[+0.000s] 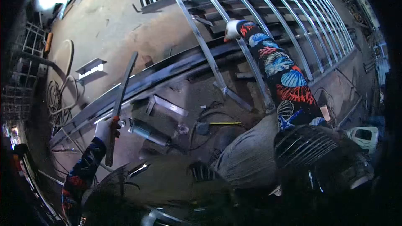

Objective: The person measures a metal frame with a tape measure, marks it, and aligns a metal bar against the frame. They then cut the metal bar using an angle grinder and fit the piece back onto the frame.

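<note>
My left hand, in a white glove with orange fingertips, is closed round a long flat metal bar. The bar stands out steeply from the fist, its upper end leaning right. Further off, my right hand, gloved the same way, is closed over a slat of a large metal frame; its fingers curl down the slat's left side and are partly hidden. Just right of my left hand lies an angle grinder on the floor. A short piece of angle iron lies beyond it.
A long dark steel beam crosses the floor under the frame. Coiled cable and another angle piece lie at left, near wire racks. Before my knee are a thin yellow strip and a round disc.
</note>
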`<state>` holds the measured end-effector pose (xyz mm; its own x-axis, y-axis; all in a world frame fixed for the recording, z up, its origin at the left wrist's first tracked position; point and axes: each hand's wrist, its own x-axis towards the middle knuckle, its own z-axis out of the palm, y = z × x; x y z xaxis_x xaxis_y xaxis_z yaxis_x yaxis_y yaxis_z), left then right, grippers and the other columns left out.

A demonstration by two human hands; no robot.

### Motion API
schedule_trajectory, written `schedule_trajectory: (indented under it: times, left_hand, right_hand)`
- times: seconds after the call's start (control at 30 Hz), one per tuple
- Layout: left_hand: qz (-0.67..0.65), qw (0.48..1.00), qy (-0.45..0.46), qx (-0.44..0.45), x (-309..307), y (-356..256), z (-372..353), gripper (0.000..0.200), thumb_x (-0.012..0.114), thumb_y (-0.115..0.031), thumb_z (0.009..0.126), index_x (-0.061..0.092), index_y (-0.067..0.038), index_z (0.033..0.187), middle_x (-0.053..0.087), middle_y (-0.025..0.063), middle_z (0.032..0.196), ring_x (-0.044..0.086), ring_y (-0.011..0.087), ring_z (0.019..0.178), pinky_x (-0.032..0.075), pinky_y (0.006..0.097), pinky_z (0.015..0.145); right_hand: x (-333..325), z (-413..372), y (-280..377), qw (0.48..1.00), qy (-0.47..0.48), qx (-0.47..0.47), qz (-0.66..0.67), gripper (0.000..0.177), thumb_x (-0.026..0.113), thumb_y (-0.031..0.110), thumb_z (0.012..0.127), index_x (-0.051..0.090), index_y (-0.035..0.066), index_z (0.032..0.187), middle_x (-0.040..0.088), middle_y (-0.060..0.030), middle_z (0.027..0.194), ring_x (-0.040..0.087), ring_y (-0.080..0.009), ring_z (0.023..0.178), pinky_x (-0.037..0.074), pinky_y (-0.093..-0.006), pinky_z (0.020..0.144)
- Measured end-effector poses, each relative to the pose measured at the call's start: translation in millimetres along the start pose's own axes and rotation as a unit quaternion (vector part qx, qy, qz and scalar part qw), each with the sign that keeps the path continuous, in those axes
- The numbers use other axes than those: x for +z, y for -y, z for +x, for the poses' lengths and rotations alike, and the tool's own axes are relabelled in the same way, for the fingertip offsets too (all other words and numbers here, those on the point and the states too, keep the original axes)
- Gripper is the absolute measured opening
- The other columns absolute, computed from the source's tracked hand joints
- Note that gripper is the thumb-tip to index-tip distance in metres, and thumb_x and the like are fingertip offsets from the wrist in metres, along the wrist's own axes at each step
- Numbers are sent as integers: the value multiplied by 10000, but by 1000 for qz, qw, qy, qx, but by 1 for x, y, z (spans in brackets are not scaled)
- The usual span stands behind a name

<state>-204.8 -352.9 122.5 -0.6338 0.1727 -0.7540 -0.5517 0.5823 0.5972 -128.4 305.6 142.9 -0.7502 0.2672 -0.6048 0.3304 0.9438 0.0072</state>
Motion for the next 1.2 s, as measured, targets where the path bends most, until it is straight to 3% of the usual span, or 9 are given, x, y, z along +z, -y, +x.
schedule_trajectory:
  times: [0.27,0.5,0.6,1.03,1.2]
  left_hand:
    - [16,1000,10,-8,10,-4,-8,295,636,-318,981,633,-49,1104,641,87,776,608,222,508,504,350,462]
    - [46,999,3,0,-5,9,10,414,681,-406,969,618,-15,1089,662,107,807,641,235,527,534,370,461]
    - [6,999,41,-9,-6,15,15,452,696,-431,957,618,-9,1100,664,106,809,648,241,536,545,367,473]
    - [-2,998,56,0,5,-2,-6,381,665,-402,967,610,-46,1091,666,83,826,659,221,567,533,350,492]
    - [59,997,46,5,-1,4,1,490,666,-537,955,610,-76,1112,688,86,858,670,218,576,539,347,506]
  right_hand:
    - [12,13,-4,999,-16,30,3,664,788,504,780,710,-5,1199,719,-205,1194,711,-341,1082,571,-421,904]
    - [11,15,-5,1000,3,-1,-8,701,806,506,760,702,-27,1204,703,-222,1222,696,-338,1109,549,-421,940]
    - [10,10,1,1000,11,9,2,715,811,519,754,703,-27,1203,706,-219,1220,695,-342,1109,547,-424,946]
    - [14,17,-1,1000,-5,13,-16,737,806,566,769,707,-21,1204,711,-204,1221,698,-346,1100,551,-421,939]
    - [17,25,-3,1000,-10,6,-29,731,801,546,790,696,-40,1214,714,-217,1200,701,-343,1099,557,-419,931]
